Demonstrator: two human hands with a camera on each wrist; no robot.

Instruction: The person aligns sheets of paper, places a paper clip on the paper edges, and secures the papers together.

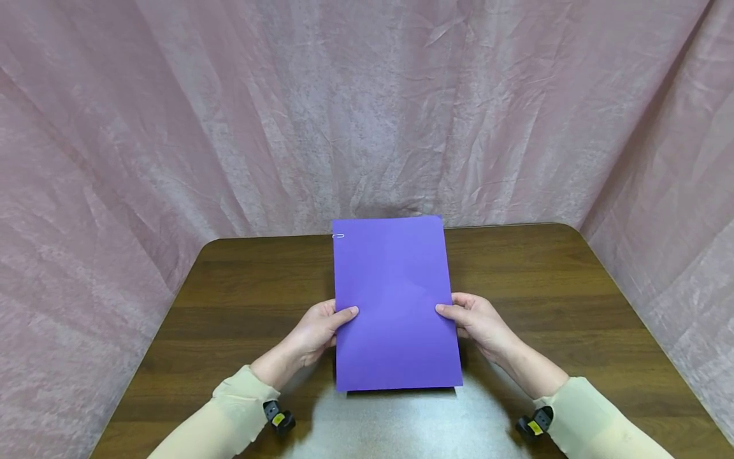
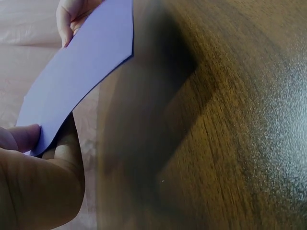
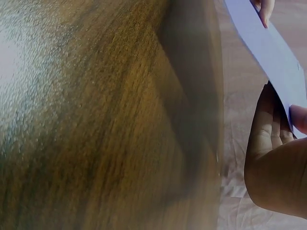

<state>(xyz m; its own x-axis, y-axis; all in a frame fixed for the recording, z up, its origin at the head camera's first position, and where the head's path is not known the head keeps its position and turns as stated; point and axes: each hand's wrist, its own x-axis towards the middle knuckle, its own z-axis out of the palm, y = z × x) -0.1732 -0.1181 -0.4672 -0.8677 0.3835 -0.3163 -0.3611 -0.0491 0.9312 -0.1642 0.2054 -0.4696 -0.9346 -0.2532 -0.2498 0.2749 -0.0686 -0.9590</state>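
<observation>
Nearest to you, your two forearms in pale cream sleeves (image 1: 229, 417) are reaching forward from the bottom of the head view, each with a small black wrist camera (image 1: 279, 417) strapped on beneath. Your left hand (image 1: 317, 331) is pinching the left edge of a stack of purple paper (image 1: 395, 306), thumb lying on top and fingers tucked underneath. Your right hand (image 1: 478, 325) is gripping the right edge in the same way, thumb over the top face. The two hands are sitting apart, one on each long side, with the paper stretched between them.

The wrist views are showing the paper lifted clear of the counter (image 1: 573, 306), casting a dark shadow on the brown wood grain below. It is tilting so its far edge is rising toward the back of the counter. A small silver paper clip (image 1: 338, 236) is sitting at the far left corner of the stack.

Beyond the counter, a wrinkled pink cloth backdrop (image 1: 367, 108) is hanging across the whole background and draping down both sides.
</observation>
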